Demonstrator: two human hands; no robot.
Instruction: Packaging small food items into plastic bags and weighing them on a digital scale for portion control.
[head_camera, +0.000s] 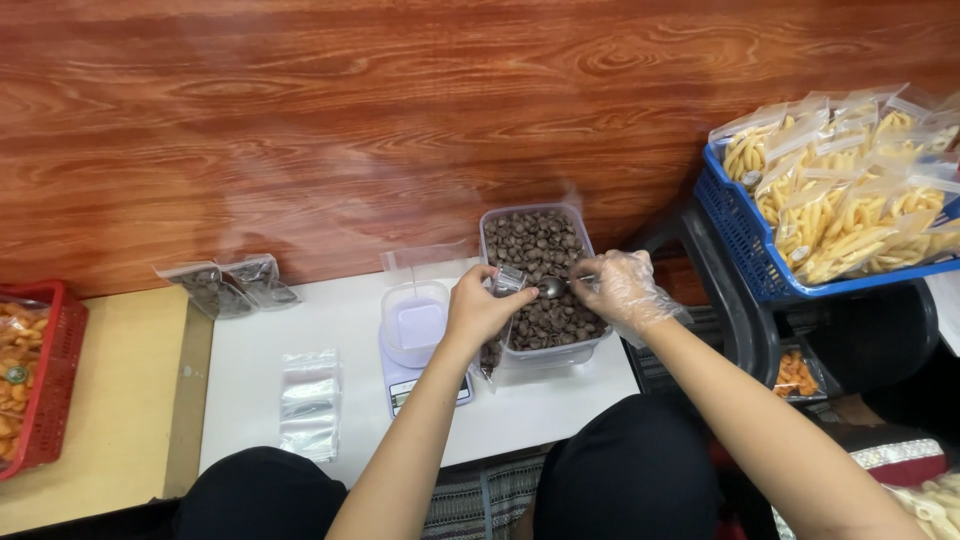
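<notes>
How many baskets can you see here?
2: a red basket at the far left with orange snacks, and a blue basket at the right with bagged yellow snacks. Others may be out of view.

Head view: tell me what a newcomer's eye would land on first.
At centre, the gloved right hand holds a spoon over a clear tub of brown pieces, while the bare left hand holds a small clear bag beside it. At upper right, a blue basket is piled with bagged yellow snacks.
</notes>
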